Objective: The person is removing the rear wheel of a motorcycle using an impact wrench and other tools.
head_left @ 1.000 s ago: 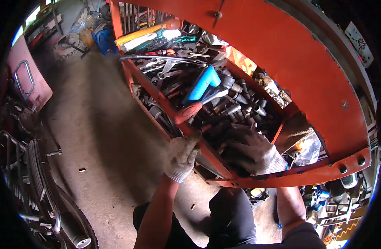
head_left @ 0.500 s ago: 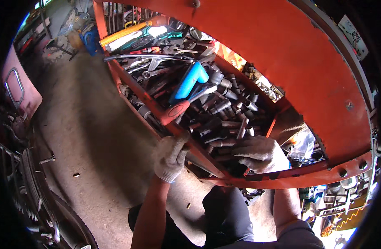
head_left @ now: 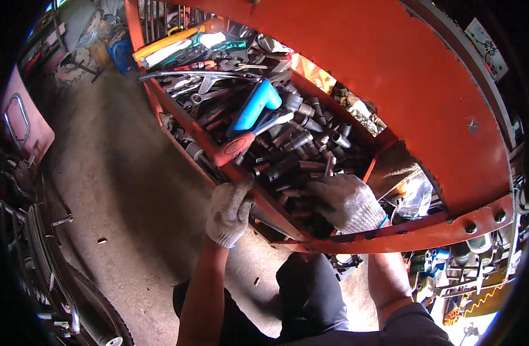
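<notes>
My right hand (head_left: pixel 346 203), in a pale knit work glove, reaches into the near end of a red metal tray. Its fingers stretch left among dark metal sockets (head_left: pixel 299 142); their tips are lost in shadow. At the outer side of the tray's left rail (head_left: pixel 190 126), my gloved left hand (head_left: pixel 229 214) has its fingers curled against the metal. Whether anything is inside that curl is hidden. Across the sockets and the rail lies a ratchet with a red handle (head_left: pixel 234 149). Beside it rests a blue pistol-shaped tool (head_left: pixel 256 106).
Farther up the tray are spanners (head_left: pixel 196 99), a wooden-handled hammer (head_left: pixel 178 39) and green-handled pliers (head_left: pixel 233 45). A large red panel (head_left: pixel 380 69) rises on the right. Concrete floor (head_left: pixel 120 248) lies to the left, with a pink panel (head_left: pixel 31 115) beyond. Crowded tools (head_left: pixel 472 268) stand at lower right.
My right hand has moved left and farther in among the sockets, its fingers now lower in the tray. My left hand stays at the rail. The whole view has shifted slightly.
</notes>
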Motion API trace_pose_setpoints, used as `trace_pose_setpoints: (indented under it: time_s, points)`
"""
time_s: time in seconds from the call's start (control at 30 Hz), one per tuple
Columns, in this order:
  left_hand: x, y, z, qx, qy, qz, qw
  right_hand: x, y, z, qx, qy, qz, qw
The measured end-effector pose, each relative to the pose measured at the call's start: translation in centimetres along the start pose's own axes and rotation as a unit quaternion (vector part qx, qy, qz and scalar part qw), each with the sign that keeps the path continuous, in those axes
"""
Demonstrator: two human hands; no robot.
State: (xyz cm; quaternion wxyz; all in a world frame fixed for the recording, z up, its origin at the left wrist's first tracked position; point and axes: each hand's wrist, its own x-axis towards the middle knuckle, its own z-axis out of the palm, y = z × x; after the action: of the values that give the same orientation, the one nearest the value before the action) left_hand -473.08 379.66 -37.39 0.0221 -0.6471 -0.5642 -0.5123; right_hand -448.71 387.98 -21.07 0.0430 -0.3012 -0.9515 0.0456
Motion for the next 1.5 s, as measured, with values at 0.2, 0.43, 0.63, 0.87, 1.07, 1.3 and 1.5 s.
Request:
trace_pose_setpoints:
  time_s: [0.2, 0.43, 0.63, 0.87, 1.07, 1.3, 1.5]
  points:
    - [0.5, 0.3, -0.3, -0.008, -0.007, -0.010, 1.000, -0.4, 0.3, 1.2, 0.111, 0.094, -0.128, 0.981]
    - [0.5, 0.3, 0.1, -0.010, 0.016, -0.003, 1.000, -0.4, -0.5, 0.8, 0.192, 0.084, -0.053, 0.976]
    - [0.7, 0.3, 0.2, -0.030, 0.043, 0.004, 0.999, -0.3, 0.4, 0.9, 0.170, 0.071, -0.118, 0.976]
    - [-0.1, 0.0, 0.3, 0.028, 0.021, -0.018, 0.999, 3.8, 0.5, -0.6, 0.022, 0.126, -0.092, 0.988]
    - [-0.4, -0.1, 0.3, -0.004, -0.005, -0.047, 0.999, 6.2, -0.9, 2.0, 0.001, -0.044, -0.034, 0.998]
    - [0.2, 0.5, -0.1, -0.025, 0.023, -0.027, 0.999, 3.2, -2.8, 0.7, 0.115, 0.078, -0.086, 0.987]
    - [0.7, 0.9, 0.2, -0.042, 0.026, -0.040, 0.998, 2.4, -1.3, 0.7, 0.155, 0.074, -0.077, 0.982]
